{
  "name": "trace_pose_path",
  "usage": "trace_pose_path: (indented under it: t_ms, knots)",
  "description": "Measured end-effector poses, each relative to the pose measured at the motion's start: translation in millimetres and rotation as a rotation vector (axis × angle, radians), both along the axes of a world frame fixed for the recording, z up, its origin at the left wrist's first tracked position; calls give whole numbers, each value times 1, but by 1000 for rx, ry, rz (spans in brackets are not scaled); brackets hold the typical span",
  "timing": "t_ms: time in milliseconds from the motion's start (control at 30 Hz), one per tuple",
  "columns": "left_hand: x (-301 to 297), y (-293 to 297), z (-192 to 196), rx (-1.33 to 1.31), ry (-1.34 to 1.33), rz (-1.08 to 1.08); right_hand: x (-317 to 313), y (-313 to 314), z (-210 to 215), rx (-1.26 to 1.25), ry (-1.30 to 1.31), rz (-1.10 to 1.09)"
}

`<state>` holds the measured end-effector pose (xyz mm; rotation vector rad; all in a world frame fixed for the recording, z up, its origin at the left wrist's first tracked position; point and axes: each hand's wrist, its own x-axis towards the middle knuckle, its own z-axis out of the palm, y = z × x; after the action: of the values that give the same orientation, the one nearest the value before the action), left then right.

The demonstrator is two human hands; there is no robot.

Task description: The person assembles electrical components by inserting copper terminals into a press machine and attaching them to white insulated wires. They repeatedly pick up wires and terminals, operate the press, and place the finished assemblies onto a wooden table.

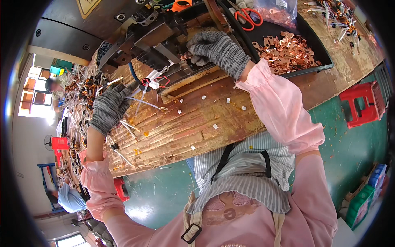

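Note:
Both hands wear grey knit gloves. My left hand (110, 106) is closed around a coil with white, red and blue wire leads (153, 82), at the front left of a metal press (158, 45). One white lead runs up into the press's tooling. My right hand (216, 51) reaches in from the other side, its thumb and finger pinched on a small copper terminal (185, 57) at the tooling. The fingertips partly hide that terminal. Whether the lead sits inside it, I cannot tell.
A black tray (327, 68) at the right holds loose copper terminals (288, 51), red-handled scissors (248, 18) and a plastic bag (277, 12). Wired coils (84, 92) are heaped at left. White scraps dot the wooden bench (197, 123). A red stool (362, 105) stands at right; other people are at left.

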<state>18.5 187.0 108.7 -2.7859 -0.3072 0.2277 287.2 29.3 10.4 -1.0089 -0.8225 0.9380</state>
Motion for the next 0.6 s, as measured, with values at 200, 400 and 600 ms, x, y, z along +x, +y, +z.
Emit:
trace_pose_path:
  t_ms: [200,400,600]
  knots:
    - [3,4,-2,-10,-46,-80,8,-5,3,-80,-120,-59]
    - [2,0,1,-22,25,31,22,-22,-1,25,-134,-176]
    - [8,-10,7,-14,63,109,21,-57,10,19,-124,-242]
